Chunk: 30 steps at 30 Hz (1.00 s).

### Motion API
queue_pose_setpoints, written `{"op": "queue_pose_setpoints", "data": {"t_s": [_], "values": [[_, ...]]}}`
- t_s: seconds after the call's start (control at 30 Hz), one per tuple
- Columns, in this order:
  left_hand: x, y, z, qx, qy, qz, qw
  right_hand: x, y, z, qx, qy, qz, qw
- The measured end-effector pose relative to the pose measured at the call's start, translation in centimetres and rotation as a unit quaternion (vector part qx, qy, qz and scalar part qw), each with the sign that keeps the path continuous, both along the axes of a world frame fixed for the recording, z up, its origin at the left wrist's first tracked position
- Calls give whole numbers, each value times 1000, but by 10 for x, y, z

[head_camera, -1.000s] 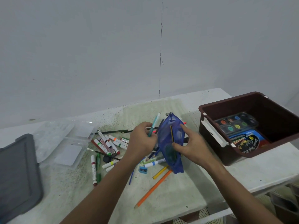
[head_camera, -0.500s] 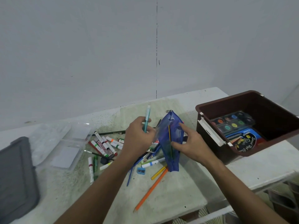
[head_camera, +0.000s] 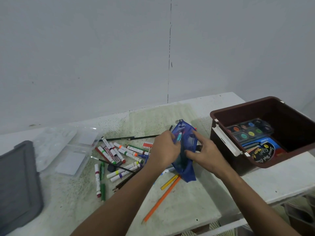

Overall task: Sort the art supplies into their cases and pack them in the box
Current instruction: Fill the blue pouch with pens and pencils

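A blue mesh pencil pouch (head_camera: 185, 169) stands on the table between my hands, its mouth facing up. My left hand (head_camera: 164, 149) pinches a teal pencil (head_camera: 179, 137) whose lower part is inside the pouch. My right hand (head_camera: 206, 153) grips the pouch's right side and holds it upright. Loose markers (head_camera: 117, 153) and pencils lie scattered to the left of the pouch; an orange pencil (head_camera: 160, 200) and a yellow one (head_camera: 168, 182) lie in front. The brown box (head_camera: 226, 143) at the right holds a watercolour palette (head_camera: 250, 131) and a crayon pack (head_camera: 262, 150).
An open clear plastic case (head_camera: 68, 147) lies at the left of the table (head_camera: 187, 206). A grey lid (head_camera: 17, 183) sits at the far left edge. A white wall rises right behind the table. The table's front edge runs close under my forearms.
My left hand has brought the teal pencil from upright beside the pouch down into its mouth. My right hand has kept its hold on the pouch.
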<state>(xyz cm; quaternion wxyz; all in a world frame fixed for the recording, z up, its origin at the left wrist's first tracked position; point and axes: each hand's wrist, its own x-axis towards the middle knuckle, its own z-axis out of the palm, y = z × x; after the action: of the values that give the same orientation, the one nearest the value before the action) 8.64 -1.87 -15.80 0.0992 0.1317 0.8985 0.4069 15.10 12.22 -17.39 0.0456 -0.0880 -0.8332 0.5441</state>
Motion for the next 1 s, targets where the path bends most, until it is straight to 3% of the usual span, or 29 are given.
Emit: {"op": "queue_pose_setpoints", "data": {"t_s": [0.1, 0.2, 0.27, 0.37, 0.4, 0.47, 0.53, 0.63, 0.77, 1.0], "values": [[4, 3, -2, 19, 47, -9, 999, 3, 5, 2, -19, 9, -17, 1000], [-7, -5, -6, 42, 76, 46, 995, 6, 12, 1, -37, 3, -27, 999], [-13, -9, -7, 26, 9, 21, 999, 8, 16, -1, -48, -5, -37, 998], [-15, -8, 0, 99, -111, -85, 985, 9, 16, -1, -48, -20, -41, 998], [-17, -10, 4, 101, -113, -98, 984, 10, 15, 0, -45, -25, -42, 998], [-34, -19, 5, 26, -41, -86, 995, 11, 16, 2, -26, -37, -46, 998], [-57, -35, 0, -119, 26, -86, 989, 13, 17, 4, -10, -49, -47, 998], [-80, -53, -12, -230, 7, -139, 963, 16, 17, 6, -15, -52, -50, 997], [-87, -55, -25, -262, 2, -203, 943, 18, 17, 6, -22, -58, -60, 996], [-88, -45, -29, -226, 22, -246, 942, 20, 16, 9, -16, -67, -55, 996]]}}
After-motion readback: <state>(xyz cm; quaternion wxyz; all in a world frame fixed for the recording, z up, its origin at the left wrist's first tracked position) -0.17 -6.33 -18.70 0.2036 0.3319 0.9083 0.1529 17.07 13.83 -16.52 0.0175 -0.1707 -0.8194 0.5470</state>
